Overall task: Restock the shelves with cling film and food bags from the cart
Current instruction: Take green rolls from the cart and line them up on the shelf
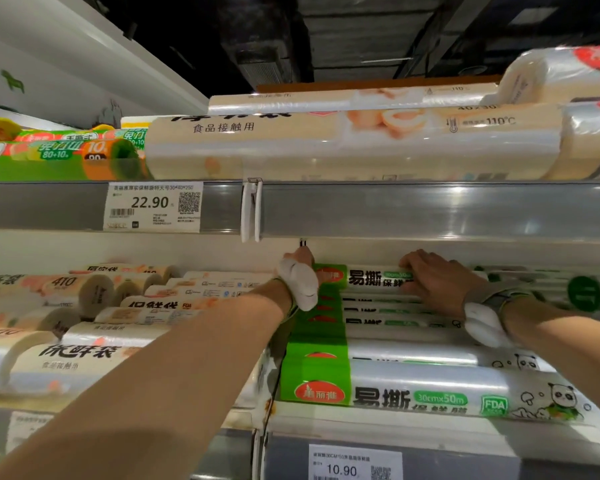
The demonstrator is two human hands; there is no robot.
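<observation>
both hands reach to the far top of a stack of cling film rolls point(413, 386) on the right part of the middle shelf point(378, 415). the right hand point(433, 275) lies over the top cling film roll point(371, 277), its fingers bent down the far side and its thumb on the near side, so it holds that roll near the middle. the left hand point(300, 259) is at the roll's green left end, touching it, but a white pad point(300, 287) strapped at the wrist hides the fingers; i cannot tell whether they are wide, narrow or closed round the roll. a like white pad point(482, 327) and a grey strap point(496, 299) sit on the right wrist.

the top roll lies lengthwise left to right, just under the upper shelf rail point(430, 209), and rests on the other rolls of the stack. the nearest of these, at the shelf's front edge, shows a green band and a panda print. left of the stack, cream food bag rolls point(94, 355) lie piled on the same shelf. on the shelf above lie long cream rolls point(291, 143), with green and orange rolls point(59, 157) to their left. a price tag reading 22.90 point(153, 206) sits on the upper rail beside a white clip point(252, 209); a tag reading 10.90 point(354, 462) sits below the stack.
</observation>
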